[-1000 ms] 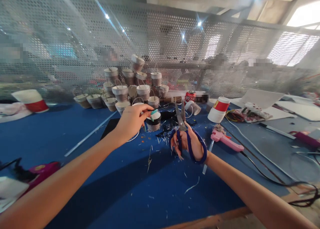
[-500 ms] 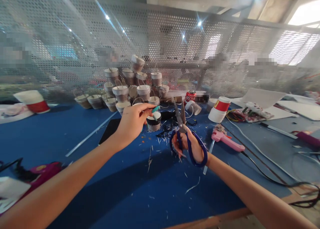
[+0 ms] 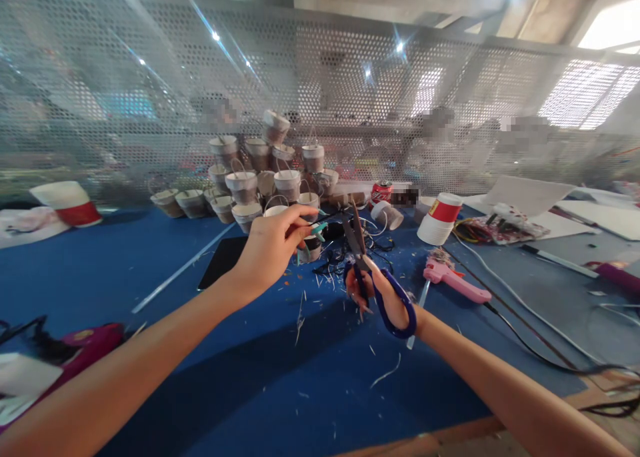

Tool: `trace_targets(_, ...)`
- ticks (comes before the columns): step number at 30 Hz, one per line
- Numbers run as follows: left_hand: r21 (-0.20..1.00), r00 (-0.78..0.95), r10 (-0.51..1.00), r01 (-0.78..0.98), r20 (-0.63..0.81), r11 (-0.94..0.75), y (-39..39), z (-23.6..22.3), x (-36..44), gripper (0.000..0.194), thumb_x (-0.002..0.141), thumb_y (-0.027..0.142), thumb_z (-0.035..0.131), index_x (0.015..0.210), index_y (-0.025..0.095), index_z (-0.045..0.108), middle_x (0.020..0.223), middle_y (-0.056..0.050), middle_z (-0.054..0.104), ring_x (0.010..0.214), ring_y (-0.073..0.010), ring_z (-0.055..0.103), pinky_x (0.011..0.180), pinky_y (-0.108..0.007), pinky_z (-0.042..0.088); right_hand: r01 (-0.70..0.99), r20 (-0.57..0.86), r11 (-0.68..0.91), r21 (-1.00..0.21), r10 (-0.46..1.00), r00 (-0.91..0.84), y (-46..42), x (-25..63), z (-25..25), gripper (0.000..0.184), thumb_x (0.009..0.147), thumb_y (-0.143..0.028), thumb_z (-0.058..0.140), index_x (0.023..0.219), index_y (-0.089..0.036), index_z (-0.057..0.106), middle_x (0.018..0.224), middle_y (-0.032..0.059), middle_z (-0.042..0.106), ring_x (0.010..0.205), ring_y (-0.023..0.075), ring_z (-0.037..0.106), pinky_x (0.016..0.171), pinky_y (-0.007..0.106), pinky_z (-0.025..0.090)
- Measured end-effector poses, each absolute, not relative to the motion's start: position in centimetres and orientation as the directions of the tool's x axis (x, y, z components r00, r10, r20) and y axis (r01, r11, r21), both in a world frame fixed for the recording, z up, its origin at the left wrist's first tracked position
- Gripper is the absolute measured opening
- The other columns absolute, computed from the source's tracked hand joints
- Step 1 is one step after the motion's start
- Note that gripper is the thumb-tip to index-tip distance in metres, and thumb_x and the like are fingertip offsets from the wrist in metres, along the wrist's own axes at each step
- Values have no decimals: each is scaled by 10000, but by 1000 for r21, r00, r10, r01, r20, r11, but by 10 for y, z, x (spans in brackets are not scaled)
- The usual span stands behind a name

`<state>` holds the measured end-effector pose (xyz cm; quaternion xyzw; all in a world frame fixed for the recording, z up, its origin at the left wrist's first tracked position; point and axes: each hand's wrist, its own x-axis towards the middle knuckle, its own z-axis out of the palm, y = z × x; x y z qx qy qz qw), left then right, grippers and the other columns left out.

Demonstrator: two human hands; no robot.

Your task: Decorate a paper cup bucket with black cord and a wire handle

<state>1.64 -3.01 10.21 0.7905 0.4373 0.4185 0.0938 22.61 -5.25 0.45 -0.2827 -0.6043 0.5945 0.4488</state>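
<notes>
My left hand (image 3: pixel 275 247), with teal nails, is pinched shut on a thin dark cord (image 3: pixel 327 215) that runs right toward the scissors. Just below its fingertips stands a small cup (image 3: pixel 313 247) with a black band, partly hidden by the fingers. Scissors (image 3: pixel 393 304) with dark blue handles are in my right hand (image 3: pixel 383 297), their blades pointing up and slightly apart. Whether the blades touch the cord I cannot tell. Behind them lies a tangle of black cord (image 3: pixel 333 260) among pale scraps.
Small bucket-like cups (image 3: pixel 243 187) with handles are stacked at the back. To the right are a pink glue gun (image 3: pixel 457 284), a red-and-white paper cup (image 3: pixel 440 218) and a red can (image 3: pixel 381 192). A black flat object (image 3: pixel 220 264) and a clear stick (image 3: pixel 183 268) lie left.
My left hand has shifted slightly right, and a dark cord now shows stretched from its fingertips. The scissor blades have come closer together and tilted a little left.
</notes>
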Motion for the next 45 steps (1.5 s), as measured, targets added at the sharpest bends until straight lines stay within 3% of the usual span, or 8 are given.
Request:
trace_targets(11,354,364,730,694,579,-627,-41,109,24,242,823,145,538,1010,171,690,798,-46,722,700,-136,655,645,-230,498,-156,256,210,-965,881,-399,-47,227,-1,502,828,-660,331,779,-188,495,641,-24,462,456,63,368,404,207,303)
trace_targets(19,342,429,714,664,553,-664,-39,104,23,233,840,157,524,1020,174,671,815,-17,722,550,-84,607,566,-187,498,-122,245,215,-969,899,-363,-48,227,-1,458,855,-606,343,752,-188,499,591,-34,436,452,67,370,411,207,318)
trace_targets(33,321,457,718,675,525,-665,-44,104,27,236,858,185,491,1015,167,666,684,-5,689,514,-92,600,541,-199,485,-76,268,259,-963,891,-365,-49,230,1,410,860,-579,373,781,-198,502,598,-31,427,483,80,368,433,216,324)
trace_targets(36,359,368,751,707,549,-609,-45,107,27,237,857,187,483,1012,171,663,620,5,666,472,-85,580,511,-190,477,-83,249,235,-968,900,-359,-48,229,-1,418,864,-584,356,785,-199,498,602,-33,425,478,78,362,431,214,323)
trace_targets(39,482,273,814,694,512,-535,-45,109,26,240,857,217,487,1035,163,638,522,22,615,428,-88,565,443,-174,461,-77,238,226,-971,903,-358,-48,229,-1,427,874,-583,329,786,-198,491,593,-37,417,473,76,360,429,212,323)
trace_targets(42,588,258,851,631,457,-507,-45,107,27,236,854,217,489,1048,156,609,559,12,634,429,-90,575,413,-163,468,-43,246,248,-968,894,-376,-50,229,1,431,880,-579,318,797,-194,493,586,-39,412,474,77,362,430,211,316)
trace_targets(45,603,278,842,598,463,-529,-45,102,30,214,851,197,490,1031,162,599,547,23,622,407,-79,561,402,-152,469,-18,275,292,-956,874,-402,-53,229,5,420,878,-577,333,823,-193,494,609,-37,415,492,77,361,444,214,317)
